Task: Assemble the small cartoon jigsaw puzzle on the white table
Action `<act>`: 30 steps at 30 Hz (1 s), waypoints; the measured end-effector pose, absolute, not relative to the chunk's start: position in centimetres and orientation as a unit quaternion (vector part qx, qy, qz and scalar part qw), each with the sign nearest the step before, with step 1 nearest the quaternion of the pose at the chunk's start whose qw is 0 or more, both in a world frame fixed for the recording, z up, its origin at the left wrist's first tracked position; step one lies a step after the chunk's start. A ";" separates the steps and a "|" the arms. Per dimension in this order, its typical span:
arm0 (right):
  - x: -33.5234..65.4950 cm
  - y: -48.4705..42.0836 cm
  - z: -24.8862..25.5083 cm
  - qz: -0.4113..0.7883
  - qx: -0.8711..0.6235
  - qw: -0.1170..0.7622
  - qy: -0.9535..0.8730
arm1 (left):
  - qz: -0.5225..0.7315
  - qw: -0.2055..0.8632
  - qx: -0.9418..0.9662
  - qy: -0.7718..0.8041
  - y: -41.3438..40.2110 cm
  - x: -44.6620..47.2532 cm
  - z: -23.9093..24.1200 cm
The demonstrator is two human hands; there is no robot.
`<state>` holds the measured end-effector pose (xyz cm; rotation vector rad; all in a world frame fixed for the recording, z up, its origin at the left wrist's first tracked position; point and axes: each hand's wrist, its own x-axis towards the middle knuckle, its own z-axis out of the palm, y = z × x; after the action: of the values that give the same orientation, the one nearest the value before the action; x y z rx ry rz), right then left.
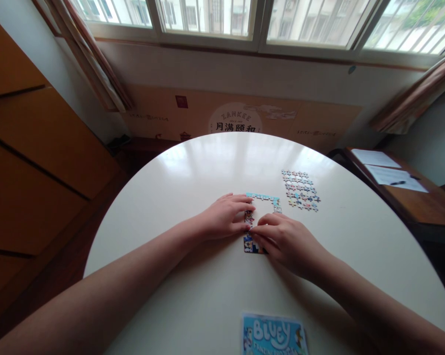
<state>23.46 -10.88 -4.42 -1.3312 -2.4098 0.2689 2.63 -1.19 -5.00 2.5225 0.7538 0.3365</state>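
Note:
A partly joined jigsaw puzzle [263, 197] lies flat on the white table, its border pieces forming a frame around a bare middle. My left hand [230, 215] rests along the frame's left side, fingers stretched out and touching its edge. At the lower left of the frame, my right hand [283, 239] has its thumb and forefinger pinched together. Whatever sits between those fingertips is too small and covered to make out. Part of the frame's right and bottom sides is hidden under my right hand. Loose puzzle pieces [300, 190] lie in rows to the upper right.
A blue "Bluey" card or booklet [274, 335] lies near me on the round white table [163, 301]. Papers [395, 177] and dark pen-like items are on a brown wooden table [434, 202] at the right. Windows [207, 19] and curtains are beyond.

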 end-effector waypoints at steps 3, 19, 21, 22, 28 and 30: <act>23.3 -10.9 -4.3 0.094 -0.474 0.187 -0.855 | 0.123 0.239 0.923 0.277 -1.3 2.6 -4.9; 23.8 -12.6 -2.5 0.098 -0.478 0.153 -0.859 | 0.134 0.230 0.927 0.266 -0.9 0.3 -2.6; 23.5 -12.7 -2.7 0.101 -0.483 0.147 -0.857 | 0.081 0.225 0.936 0.258 -1.2 0.3 -2.0; 23.4 -12.7 -2.8 0.104 -0.486 0.142 -0.856 | 0.059 0.224 0.939 0.254 -1.4 0.4 -1.8; 23.0 -12.7 -3.1 0.114 -0.495 0.128 -0.852 | 0.042 0.221 0.944 0.243 -2.0 1.1 -2.0; 22.8 -12.8 -3.0 0.116 -0.500 0.126 -0.849 | 0.048 0.221 0.943 0.243 -2.0 1.2 -2.2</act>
<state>22.81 -12.80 -3.00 -1.4555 -2.4735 0.3376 1.18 -2.00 -2.17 2.6085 0.6716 0.1317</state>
